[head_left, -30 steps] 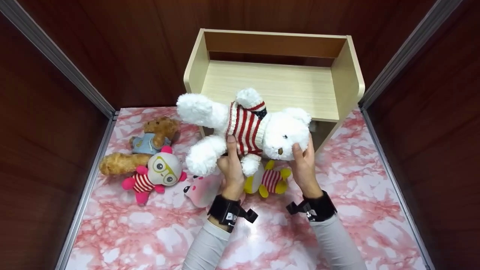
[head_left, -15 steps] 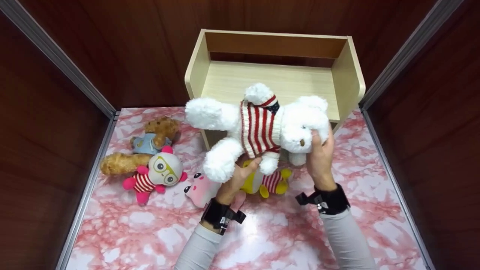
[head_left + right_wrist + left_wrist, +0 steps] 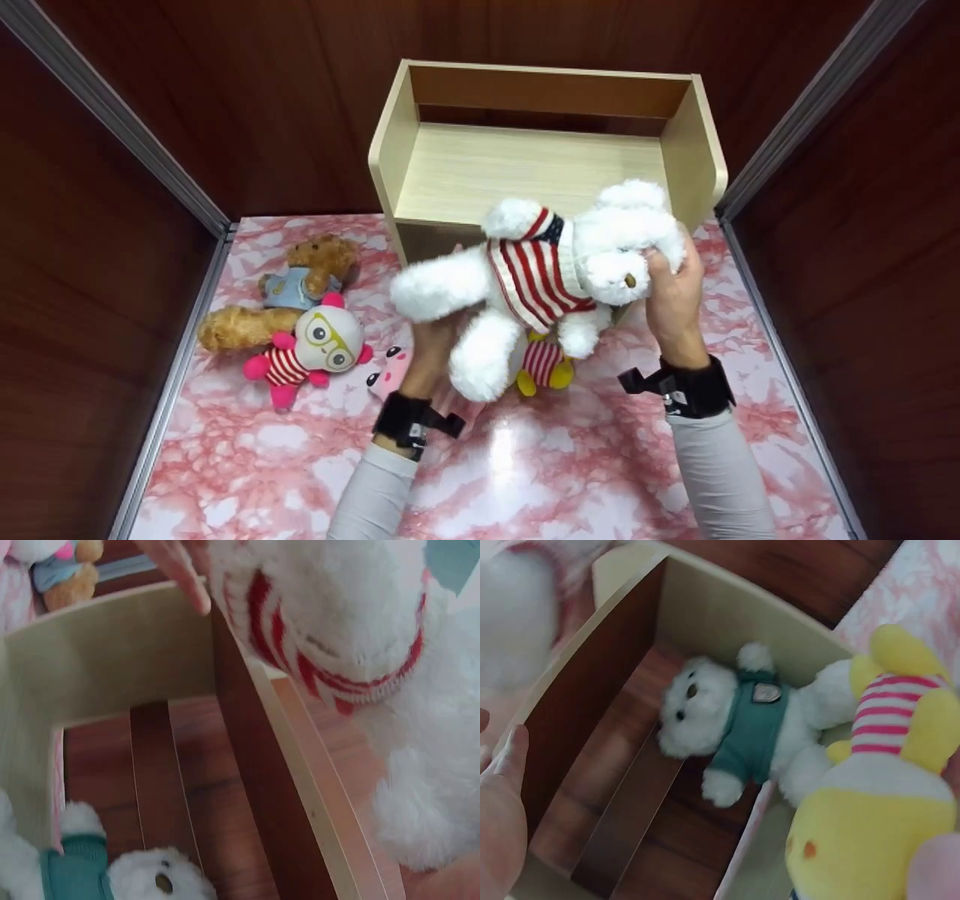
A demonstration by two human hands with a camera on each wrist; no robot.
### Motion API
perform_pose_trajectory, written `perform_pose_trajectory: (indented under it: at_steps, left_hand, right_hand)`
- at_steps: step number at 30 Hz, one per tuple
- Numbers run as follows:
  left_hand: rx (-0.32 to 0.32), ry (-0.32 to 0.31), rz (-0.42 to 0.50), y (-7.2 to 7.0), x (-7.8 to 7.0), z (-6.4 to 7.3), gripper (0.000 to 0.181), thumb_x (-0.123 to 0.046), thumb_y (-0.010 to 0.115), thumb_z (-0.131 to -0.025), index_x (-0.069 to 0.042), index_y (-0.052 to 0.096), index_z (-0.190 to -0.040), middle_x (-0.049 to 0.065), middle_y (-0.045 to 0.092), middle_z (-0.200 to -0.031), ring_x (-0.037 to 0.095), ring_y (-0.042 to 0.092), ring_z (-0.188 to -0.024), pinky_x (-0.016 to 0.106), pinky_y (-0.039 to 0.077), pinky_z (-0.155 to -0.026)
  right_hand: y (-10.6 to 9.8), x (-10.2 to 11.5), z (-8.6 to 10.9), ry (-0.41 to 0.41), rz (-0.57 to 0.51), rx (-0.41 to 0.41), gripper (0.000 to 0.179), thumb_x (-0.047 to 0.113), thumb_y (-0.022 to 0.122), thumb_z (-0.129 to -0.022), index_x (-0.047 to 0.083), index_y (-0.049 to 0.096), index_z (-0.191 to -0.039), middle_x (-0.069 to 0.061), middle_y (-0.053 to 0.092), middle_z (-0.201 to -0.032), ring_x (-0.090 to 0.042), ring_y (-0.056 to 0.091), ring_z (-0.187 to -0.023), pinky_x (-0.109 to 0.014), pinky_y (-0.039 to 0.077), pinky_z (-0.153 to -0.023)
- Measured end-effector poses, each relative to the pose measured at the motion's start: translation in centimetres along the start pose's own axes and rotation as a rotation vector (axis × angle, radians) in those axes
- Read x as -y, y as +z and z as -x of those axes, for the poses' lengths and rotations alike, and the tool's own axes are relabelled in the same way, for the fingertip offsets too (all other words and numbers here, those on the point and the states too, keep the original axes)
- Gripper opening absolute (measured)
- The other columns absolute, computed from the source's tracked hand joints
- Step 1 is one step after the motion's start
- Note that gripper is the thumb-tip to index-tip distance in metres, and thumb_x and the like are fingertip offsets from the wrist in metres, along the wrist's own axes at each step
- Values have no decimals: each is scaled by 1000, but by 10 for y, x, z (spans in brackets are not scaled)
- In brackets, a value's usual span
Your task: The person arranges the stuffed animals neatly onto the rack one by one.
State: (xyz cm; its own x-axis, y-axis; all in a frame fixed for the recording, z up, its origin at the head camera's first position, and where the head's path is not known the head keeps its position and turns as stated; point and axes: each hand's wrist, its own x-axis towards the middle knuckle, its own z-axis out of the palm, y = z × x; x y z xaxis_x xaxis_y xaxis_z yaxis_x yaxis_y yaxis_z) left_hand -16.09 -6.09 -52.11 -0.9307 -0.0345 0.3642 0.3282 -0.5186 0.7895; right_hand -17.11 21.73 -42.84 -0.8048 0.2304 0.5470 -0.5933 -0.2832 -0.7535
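Note:
A white teddy bear [image 3: 540,277] in a red-and-white striped sweater is held up sideways, its head to the right, in front of a pale wooden shelf unit [image 3: 525,169]. My right hand [image 3: 675,292] grips its head, thumb by the muzzle and fingers behind. My left hand [image 3: 433,352] is below the bear's legs, partly hidden by them. In the right wrist view the left hand [image 3: 178,570] shows straight fingers close to the shelf's edge. A smaller white bear [image 3: 739,720] in a teal top lies in the shelf unit's lower compartment.
On the floor at left lie a brown plush toy [image 3: 300,285] in blue and a pink-and-grey doll [image 3: 322,345] with glasses. A yellow plush [image 3: 870,817] in stripes and a pink plush [image 3: 388,373] lie before the shelf. Dark panels [image 3: 862,262] enclose the sides.
The white bear has moved right, its legs swinging down toward me. My right hand has travelled right with its head; my left hand has come off the body and shifted left beneath the legs.

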Motion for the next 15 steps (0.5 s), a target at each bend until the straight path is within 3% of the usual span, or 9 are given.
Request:
perform_pose_trajectory:
  at_steps: [2,3,5,7,9,12,15]
  left_hand:
    - [92,75,-7,-15,-3,-6,37,-19,61,-103,-1,61,-135,14,64,-139,27,60,-129,39,45,-112]
    - [101,102,-14,-21,-4,-10,36,-14,57,-104,1,60,-137,18,61,-143,32,58,-132,44,44,-114]
    - [167,87,100,-27,-12,-17,34,-12,55,-106,2,59,-137,23,56,-147,38,54,-136,50,41,-115]
    - [222,20,179,-30,-18,-24,35,-20,56,-108,2,59,-134,24,57,-144,38,57,-132,51,43,-113]
    - [268,-77,171,-31,-25,-30,48,-35,58,-106,3,59,-135,24,58,-143,35,60,-129,51,46,-111]
    - [375,-224,21,-33,-30,-32,72,-50,60,-101,6,50,-145,24,54,-145,33,61,-126,53,48,-108]
    - [476,-360,-143,-34,-29,-32,83,-51,68,-97,1,41,-155,21,50,-149,31,59,-127,50,50,-107]
  right_hand:
    - [-5,1,0,4,69,32,32,6,64,-91,-4,66,-122,-16,68,-109,-21,63,-96,-30,55,-86]
    - [-8,2,-1,15,102,45,33,6,63,-91,-3,67,-122,-15,68,-110,-21,63,-97,-29,54,-86]
    - [-12,3,-2,48,158,73,36,4,61,-90,-2,67,-124,-14,69,-110,-21,63,-97,-29,54,-87]
    - [-15,4,-3,92,221,96,40,1,59,-88,-2,67,-127,-14,69,-112,-21,63,-98,-29,54,-88]
    - [-17,5,-4,145,278,121,42,-1,58,-87,-2,67,-128,-13,70,-113,-22,64,-98,-28,55,-86]
    - [-18,3,-7,212,370,177,44,-2,59,-86,-4,66,-130,-10,71,-113,-22,65,-97,-27,57,-84]
    - [-17,1,-10,268,448,250,45,-3,62,-87,-3,66,-132,-8,71,-114,-22,66,-96,-27,57,-83]
